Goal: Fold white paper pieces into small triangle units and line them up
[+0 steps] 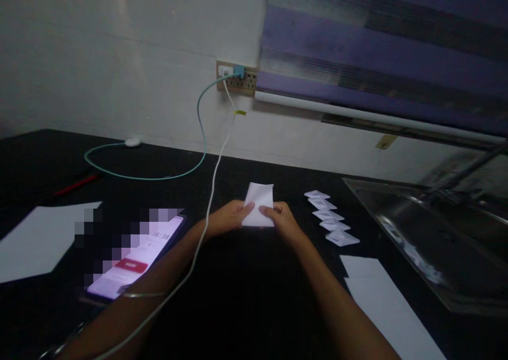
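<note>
A small folded white paper is held just above the black countertop between both of my hands. My left hand pinches its near left edge with thumb and fingers. My right hand pinches the near right edge the same way. The far end of the paper sticks up past my fingertips. To the right lies a row of several small folded paper pieces.
A lit phone lies at my left forearm, with a white cable crossing to a wall socket. White sheets lie at far left and near right. A steel sink sits at right. A teal cable loops behind.
</note>
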The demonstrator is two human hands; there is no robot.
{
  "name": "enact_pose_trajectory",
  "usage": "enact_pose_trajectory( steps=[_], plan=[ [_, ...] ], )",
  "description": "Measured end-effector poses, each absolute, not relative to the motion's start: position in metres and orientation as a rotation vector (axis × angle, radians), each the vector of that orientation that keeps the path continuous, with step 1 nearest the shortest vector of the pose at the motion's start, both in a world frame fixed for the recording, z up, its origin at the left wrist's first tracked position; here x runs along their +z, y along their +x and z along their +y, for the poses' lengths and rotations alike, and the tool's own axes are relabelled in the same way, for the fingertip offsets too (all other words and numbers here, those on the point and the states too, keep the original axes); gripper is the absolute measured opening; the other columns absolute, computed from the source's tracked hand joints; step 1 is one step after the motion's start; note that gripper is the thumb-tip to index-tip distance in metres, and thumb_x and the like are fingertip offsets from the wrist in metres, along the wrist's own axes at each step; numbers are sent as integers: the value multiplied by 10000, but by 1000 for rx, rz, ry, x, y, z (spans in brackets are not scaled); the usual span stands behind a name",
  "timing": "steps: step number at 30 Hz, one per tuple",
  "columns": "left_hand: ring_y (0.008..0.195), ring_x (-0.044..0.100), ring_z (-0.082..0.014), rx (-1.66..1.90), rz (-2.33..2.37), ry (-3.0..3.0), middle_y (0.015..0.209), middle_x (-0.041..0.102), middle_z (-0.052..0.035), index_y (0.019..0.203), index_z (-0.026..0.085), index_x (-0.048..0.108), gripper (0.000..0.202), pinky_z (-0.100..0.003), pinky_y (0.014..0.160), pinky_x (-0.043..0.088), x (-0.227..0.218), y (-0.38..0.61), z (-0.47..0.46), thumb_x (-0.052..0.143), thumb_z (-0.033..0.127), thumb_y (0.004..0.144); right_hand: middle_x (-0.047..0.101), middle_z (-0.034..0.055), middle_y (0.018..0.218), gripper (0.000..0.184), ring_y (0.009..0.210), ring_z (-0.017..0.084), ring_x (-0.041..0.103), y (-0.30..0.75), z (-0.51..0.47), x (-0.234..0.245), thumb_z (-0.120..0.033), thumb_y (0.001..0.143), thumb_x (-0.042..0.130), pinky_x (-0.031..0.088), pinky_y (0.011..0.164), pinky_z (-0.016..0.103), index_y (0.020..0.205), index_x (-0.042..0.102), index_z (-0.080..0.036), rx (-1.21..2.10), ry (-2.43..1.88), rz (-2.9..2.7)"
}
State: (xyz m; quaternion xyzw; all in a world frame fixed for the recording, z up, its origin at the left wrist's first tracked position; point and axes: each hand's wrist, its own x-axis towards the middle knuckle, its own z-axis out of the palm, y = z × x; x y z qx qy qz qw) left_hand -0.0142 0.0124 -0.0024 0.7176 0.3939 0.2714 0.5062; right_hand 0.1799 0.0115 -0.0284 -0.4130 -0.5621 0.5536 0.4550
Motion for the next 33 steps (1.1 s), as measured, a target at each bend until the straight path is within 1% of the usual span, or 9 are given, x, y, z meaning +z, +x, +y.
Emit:
enact_pose_trajectory(
  steps=[4, 5, 10, 14, 16, 20, 22, 26, 33],
  plan=[
    [575, 497, -129, 606, 943, 1717, 659, 569, -16, 731, 144, 595, 567, -245, 531, 363, 4, -13, 8, 447, 671, 880, 718, 49, 697, 434, 560, 142, 601, 175, 12, -25, -533, 697, 812, 462, 553, 261, 842, 760, -127, 1394, -971, -1211],
    [571, 494, -126, 611, 948, 1703, 652, 568, -13, 725, 144, 595, 552, -243, 530, 361, 6, -12, 6, 453, 653, 885, 718, 49, 698, 445, 558, 141, 598, 174, 11, -24, -537, 687, 818, 459, 546, 260, 852, 761, -127, 1384, -969, -1214],
    [521, 463, -114, 686, 1035, 1610, 578, 532, 10, 655, 152, 569, 488, -239, 511, 344, 11, -9, 4, 460, 542, 928, 664, 33, 624, 441, 535, 128, 549, 175, 10, -23, -566, 698, 799, 402, 499, 244, 713, 719, -133, 1338, -1012, -1348],
    [537, 508, -125, 661, 1079, 1591, 591, 575, -9, 660, 140, 603, 452, -241, 526, 364, 7, -9, 7, 469, 463, 946, 638, 21, 610, 453, 539, 125, 537, 178, 11, -25, -586, 699, 789, 390, 498, 242, 702, 702, -141, 1348, -1021, -1393],
    [542, 516, -126, 658, 1079, 1577, 601, 582, -13, 678, 136, 610, 452, -238, 528, 367, 5, -9, 8, 470, 471, 947, 633, 18, 610, 458, 541, 126, 538, 180, 12, -26, -590, 699, 788, 386, 499, 240, 716, 701, -141, 1355, -1028, -1396],
    [499, 475, -118, 681, 1079, 1512, 568, 537, 2, 692, 143, 587, 530, -236, 493, 344, 7, -9, 8, 438, 590, 935, 646, 32, 629, 462, 563, 138, 557, 183, 12, -28, -592, 712, 782, 393, 508, 244, 750, 706, -137, 1358, -1048, -1395],
    [494, 468, -119, 697, 1080, 1491, 563, 526, 6, 701, 148, 579, 545, -237, 484, 343, 9, -9, 6, 435, 624, 925, 652, 34, 640, 457, 575, 143, 567, 184, 12, -28, -591, 716, 780, 401, 516, 247, 751, 706, -142, 1362, -1047, -1397],
    [521, 498, -125, 707, 1095, 1498, 592, 553, -5, 724, 147, 590, 492, -236, 494, 357, 12, -9, 5, 497, 594, 907, 659, 32, 655, 440, 604, 155, 593, 183, 11, -27, -582, 714, 785, 428, 544, 257, 741, 701, -151, 1384, -1027, -1393],
    [534, 522, -128, 700, 1118, 1462, 611, 580, -15, 711, 140, 591, 435, -234, 496, 377, 9, -8, 10, 500, 517, 907, 674, 27, 705, 380, 640, 161, 623, 185, 12, -27, -527, 743, 785, 475, 614, 276, 767, 696, -157, 1476, -976, -1406]
  ],
)
